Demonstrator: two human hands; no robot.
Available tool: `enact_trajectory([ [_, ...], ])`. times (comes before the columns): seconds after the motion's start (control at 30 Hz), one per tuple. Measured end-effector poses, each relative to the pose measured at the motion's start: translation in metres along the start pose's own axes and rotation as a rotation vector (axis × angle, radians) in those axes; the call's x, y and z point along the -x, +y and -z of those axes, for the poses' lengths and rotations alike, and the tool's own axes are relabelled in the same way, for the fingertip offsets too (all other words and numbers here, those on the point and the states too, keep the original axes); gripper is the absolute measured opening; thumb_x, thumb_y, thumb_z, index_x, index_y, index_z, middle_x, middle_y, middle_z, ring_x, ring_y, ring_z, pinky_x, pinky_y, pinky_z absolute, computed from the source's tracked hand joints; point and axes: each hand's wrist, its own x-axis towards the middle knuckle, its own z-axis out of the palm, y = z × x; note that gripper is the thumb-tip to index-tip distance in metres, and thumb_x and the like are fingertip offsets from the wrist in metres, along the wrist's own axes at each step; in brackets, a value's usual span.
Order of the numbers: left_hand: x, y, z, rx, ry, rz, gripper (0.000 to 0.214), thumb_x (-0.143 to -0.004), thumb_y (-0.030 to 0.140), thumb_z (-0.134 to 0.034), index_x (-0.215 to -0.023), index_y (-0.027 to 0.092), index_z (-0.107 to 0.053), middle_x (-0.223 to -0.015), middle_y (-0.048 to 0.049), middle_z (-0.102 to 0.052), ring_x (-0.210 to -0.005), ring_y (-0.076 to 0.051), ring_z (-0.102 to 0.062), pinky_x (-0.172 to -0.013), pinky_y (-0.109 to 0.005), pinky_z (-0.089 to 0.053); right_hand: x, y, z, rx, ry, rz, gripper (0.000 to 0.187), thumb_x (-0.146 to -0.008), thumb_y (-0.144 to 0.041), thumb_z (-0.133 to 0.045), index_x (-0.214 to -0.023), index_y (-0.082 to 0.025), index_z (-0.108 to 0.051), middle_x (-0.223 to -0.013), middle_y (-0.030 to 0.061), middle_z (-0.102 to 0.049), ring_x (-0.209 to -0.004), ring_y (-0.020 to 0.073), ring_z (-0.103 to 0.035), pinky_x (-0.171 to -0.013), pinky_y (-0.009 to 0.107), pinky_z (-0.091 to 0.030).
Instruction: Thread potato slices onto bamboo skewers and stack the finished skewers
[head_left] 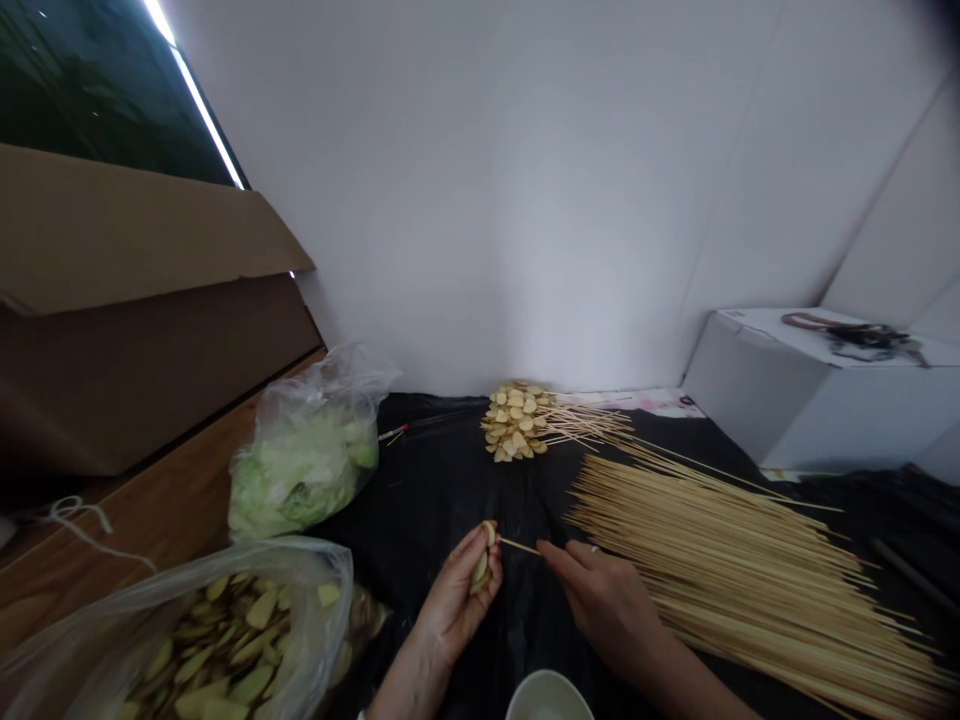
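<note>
Several potato slices (481, 572) are gripped in my left hand (456, 590), its fingers curled round them. My right hand (604, 600) pinches a thin wooden skewer (519, 546), whose left end meets the slices. Beyond the hands lies a pile of skewered potato slices (516, 420), their sticks pointing right. To the right of my right hand is a broad spread of bare skewers (735, 560). A clear plastic bag of loose potato slices (232, 640) stands open at the lower left.
A tied bag of pale green leaves (307, 460) sits at the left, near a cardboard box (150, 370). A white bowl (549, 695) is at the front edge. At the right, a white box (795, 390) carries keys (870, 340). Black plastic sheeting (427, 480) covers the surface; a red-tipped pen-like item (393, 433) lies there.
</note>
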Motion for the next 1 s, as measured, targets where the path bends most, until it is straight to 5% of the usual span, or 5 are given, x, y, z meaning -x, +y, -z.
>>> enact_trajectory([
  [0.67,0.0014,-0.0021,-0.0011,-0.133,0.003,-0.064,0.014,-0.074,0.007,-0.067,-0.089,0.009,-0.068,-0.076,-0.0057,-0.067,-0.061,-0.007,-0.063,-0.056,-0.014,-0.052,-0.0003,0.0006,-0.0003,-0.001,-0.076,-0.072,0.038,-0.085,-0.009,-0.046,-0.116,-0.026,-0.059,-0.079,0.0004,-0.064,-0.066,0.0141,-0.062,-0.057,0.024,-0.038],
  [1.0,0.0068,-0.0014,-0.0062,-0.249,-0.014,-0.141,0.025,-0.059,0.015,-0.081,-0.081,0.009,-0.072,-0.071,-0.0046,-0.067,-0.059,-0.007,-0.06,-0.059,-0.015,-0.051,0.0001,-0.0052,0.004,-0.124,-0.166,-0.102,0.033,-0.089,-0.009,-0.039,-0.108,-0.025,-0.061,-0.08,0.0001,-0.065,-0.073,0.0118,-0.063,-0.062,0.021,-0.04],
])
